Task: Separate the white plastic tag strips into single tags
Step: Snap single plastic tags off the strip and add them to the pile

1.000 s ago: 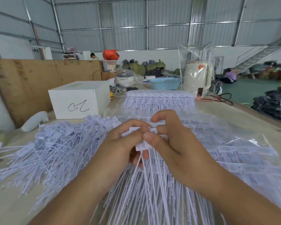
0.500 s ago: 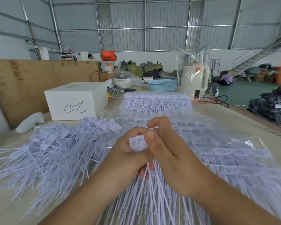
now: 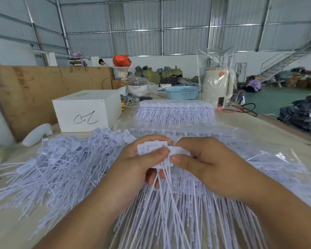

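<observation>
corrugated metal walls enclose a warehouse, and a pale wooden worktable [image 3: 258, 126] fills the foreground. near its middle, both hands meet over a small fan of white plastic tags with flat rectangular heads and thin tails [image 3: 153, 147]. the left hand [image 3: 135, 164] pinches the heads between thumb and curled fingers; the right hand [image 3: 203, 159] grips the same bunch from the other side, thumbs nearly touching. left of the hands lies a loose heap of single white tags [image 3: 57, 162]; beyond them sit bagged white tag strips [image 3: 174, 112]. left of those strips stands a white box with a black scribble [image 3: 86, 112].
</observation>
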A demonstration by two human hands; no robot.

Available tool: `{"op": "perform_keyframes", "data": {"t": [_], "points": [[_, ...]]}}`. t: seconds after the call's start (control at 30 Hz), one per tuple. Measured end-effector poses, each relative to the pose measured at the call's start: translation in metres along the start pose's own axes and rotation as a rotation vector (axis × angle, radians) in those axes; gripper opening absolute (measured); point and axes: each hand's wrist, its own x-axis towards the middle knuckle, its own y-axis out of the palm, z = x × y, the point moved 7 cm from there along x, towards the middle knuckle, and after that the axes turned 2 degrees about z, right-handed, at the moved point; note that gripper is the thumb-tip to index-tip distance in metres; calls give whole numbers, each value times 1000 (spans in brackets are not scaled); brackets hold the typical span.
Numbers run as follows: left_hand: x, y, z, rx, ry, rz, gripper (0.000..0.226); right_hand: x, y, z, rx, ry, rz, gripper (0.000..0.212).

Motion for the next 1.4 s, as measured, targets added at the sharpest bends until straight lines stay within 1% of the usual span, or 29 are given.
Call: {"op": "perform_keyframes", "data": {"t": [0.03,0.1,0.2,0.3,0.33,0.37,0.43,0.47,0.5,0.53,0.6,0.7,0.77,0.9,1.0,1.03,1.07,1.13,1.17,1.2,1.27,1.33,1.4], "points": [[0,0,-1,-8,8,-16,18,0,-3,2,-46,-17,-57,23],[1,-2,-1,-32,20,-57,18,0,-6,7,-145,-46,-178,28],[0,1,-1,-121,23,-95,13,-1,-4,18,-201,-87,-337,29],[1,-2,1,-339,-20,-135,9,-3,-13,17,-65,-68,-482,33],[1,-6,0,-369,-22,-155,9,-4,-16,14,0,-63,-492,33],[1,-11,-2,-347,-19,-167,11,-5,-17,11,61,-66,-456,29],[2,-12,-4,-204,-4,-146,14,-4,-6,7,152,-63,-270,12],[1,-9,-3,-123,3,-111,17,-3,2,7,165,-57,-181,20],[0,-5,-2,-69,1,-81,18,-2,9,8,152,-64,-118,34],[0,-3,0,-47,-9,-68,18,-1,15,9,131,-66,-82,44],[0,-3,4,-25,-23,-63,21,1,21,10,127,-77,-60,53],[2,-4,7,58,-46,-11,15,1,27,2,119,-32,-19,68],[1,-3,7,80,-55,24,16,2,29,0,94,0,-12,72],[2,-4,4,119,-43,77,16,2,31,0,56,-5,28,71],[3,-8,0,157,-6,48,13,1,20,-11,58,72,67,79],[3,-10,-1,150,-1,25,13,0,15,-15,58,119,68,77],[3,-12,-3,145,9,3,13,-1,10,-17,52,138,61,68],[2,-14,-5,145,32,-33,11,-1,3,-11,9,88,28,32],[2,-15,-6,151,37,-47,9,-1,2,-8,-1,59,14,31],[1,-15,-6,158,44,-54,13,-1,3,-5,0,44,-1,37],[0,-15,-6,154,46,-57,17,-2,3,0,21,42,-33,41],[0,-15,-6,120,46,-60,14,-1,2,3,-3,28,-66,41],[1,-16,-5,46,40,-86,17,-1,1,9,-42,24,-145,40]]}}
